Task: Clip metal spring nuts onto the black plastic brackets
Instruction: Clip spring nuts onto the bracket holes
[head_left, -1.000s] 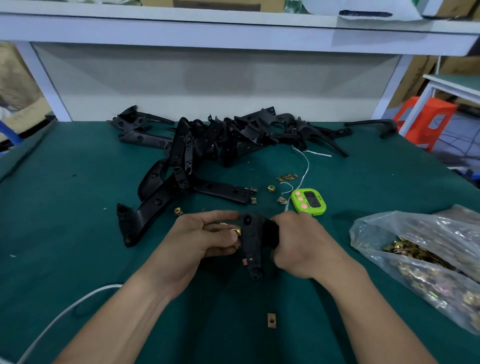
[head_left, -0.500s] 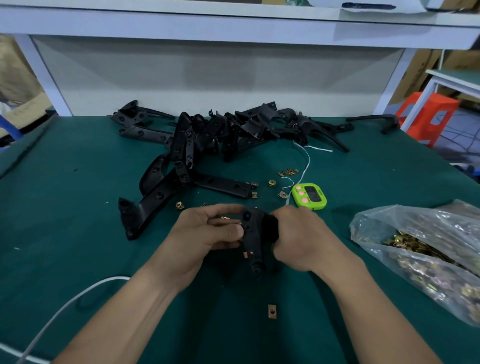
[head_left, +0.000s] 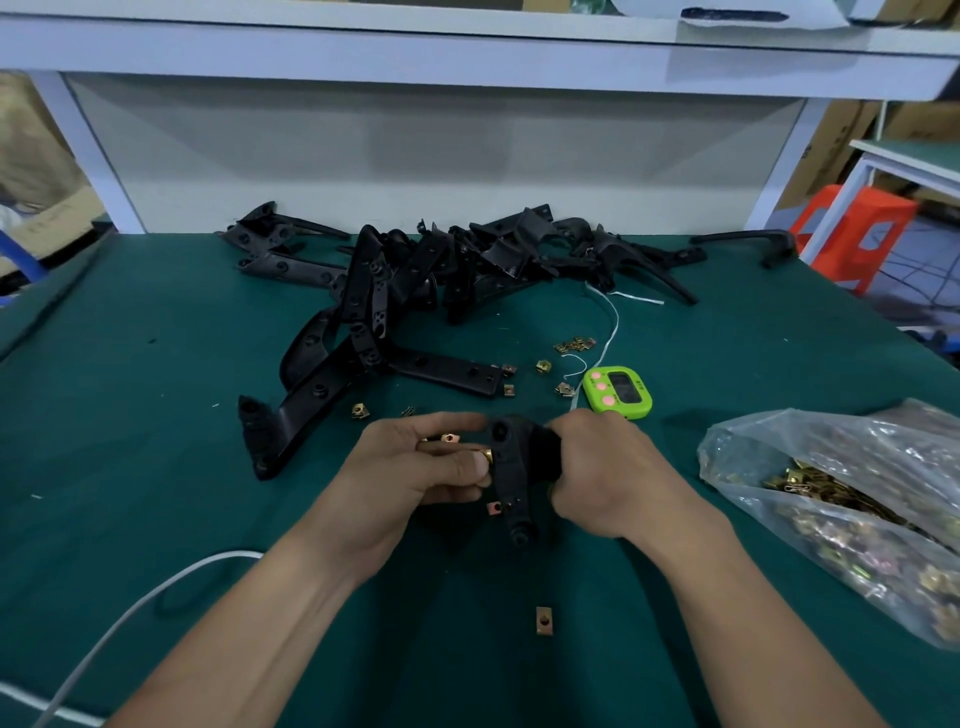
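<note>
Bench: green mat (head_left: 156, 415) under a white shelf is being used as the work surface; pile of brackets (head_left: 415, 270) is lying at the back.
Bracket in hand: one black bracket (head_left: 511, 483) is being held just above the mat, centre-front, btwn both hands.
R side: right hand (head_left: 608, 478) is being wrapped round the bracket's wider right part, firm grip.
L side: left hand (head_left: 415, 467) is being curled in; a brass spring nut (head_left: 487, 456) is being pinched at the thumb and pressed vs. the bracket's left edge; a 2nd nut (head_left: 450, 438) is being kept in the fingers.
Progress: clipped nut (head_left: 494, 506) looks seated lower down that edge.
Handling: bracket prob. light, stiff, hard plastic; best taken by the thick body, clear of the edge being clipped. Nuts tiny, springy, prob. slippery, so a thumb-tip pinch is being called for.
Supply: bag of nuts (head_left: 831, 499) is lying at right; a loose nut (head_left: 543, 620) is lying nearer the camera.
</note>
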